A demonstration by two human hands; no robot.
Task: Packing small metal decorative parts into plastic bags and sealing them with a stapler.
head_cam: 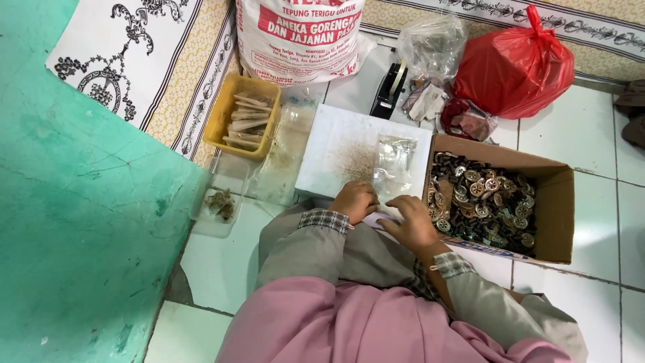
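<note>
My left hand [354, 200] rests curled at the near edge of a white foam board [336, 144], fingers tucked under. My right hand [411, 222] lies just to its right, fingers bent over something small and pale at the board's edge; what it holds is hidden. A small clear plastic bag [394, 161] lies on the board just beyond both hands. A brown dusting marks the board's middle. An open cardboard box [554, 202] full of small round metal pieces [480, 198] sits right beside my right hand.
A yellow tray [225, 114] of flat wooden pieces stands left of the board, with clear plastic sheets [282, 158] beside it. Behind are a large printed sack [302, 37], a black tape dispenser [388, 91], a clear bag [430, 44] and a red bag [517, 64]. A green wall [80, 215] is left.
</note>
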